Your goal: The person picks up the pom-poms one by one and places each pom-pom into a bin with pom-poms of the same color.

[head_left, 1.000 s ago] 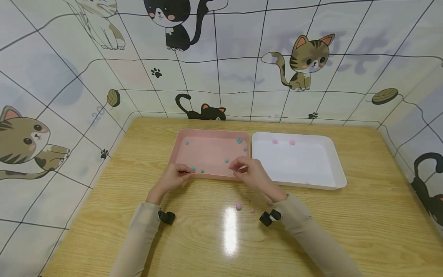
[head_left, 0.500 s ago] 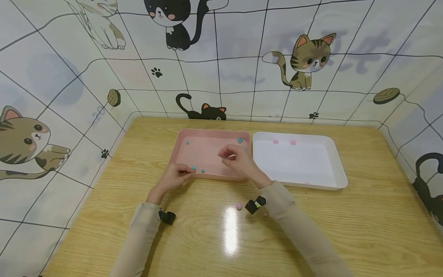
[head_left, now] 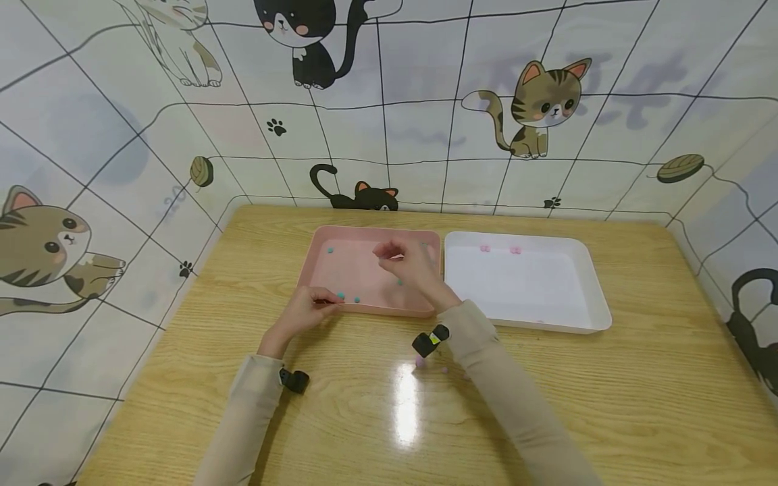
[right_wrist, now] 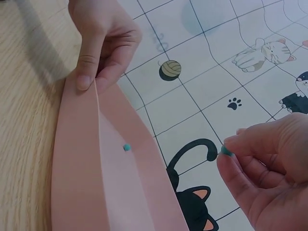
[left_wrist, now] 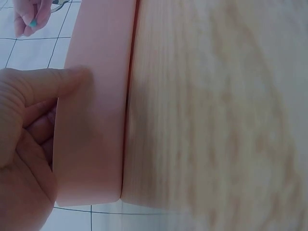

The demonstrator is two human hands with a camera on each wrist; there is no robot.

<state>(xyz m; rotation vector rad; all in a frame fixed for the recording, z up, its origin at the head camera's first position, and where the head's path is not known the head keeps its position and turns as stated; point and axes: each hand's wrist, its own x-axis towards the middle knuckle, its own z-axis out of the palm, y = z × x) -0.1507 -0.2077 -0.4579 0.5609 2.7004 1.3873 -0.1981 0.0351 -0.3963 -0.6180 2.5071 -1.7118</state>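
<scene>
My left hand [head_left: 304,314] grips the front wall of the pink tray [head_left: 316,260] near its left corner, thumb outside and fingers inside, as the left wrist view shows. Above that tray, my right hand [head_left: 413,266] pinches a small teal ball [right_wrist: 226,150] between thumb and fingertips. More teal balls [head_left: 330,250] lie scattered on the tray floor, with two [head_left: 356,300] near my left fingers. Another teal ball [head_left: 400,282] shows beside the right hand, which largely hides the tray's back right corner.
A white tray [head_left: 523,290] stands right beside the pink one, with two small pink lumpy pieces [head_left: 515,250] toward its back. On the wooden table [head_left: 340,405] in front, small pink balls [head_left: 444,370] lie near the right wrist. A cat-printed backdrop [head_left: 413,128] rises behind.
My right hand has moved left and farther back over the pink tray from its front edge, carrying the teal ball. The left hand has stayed on the rim.
</scene>
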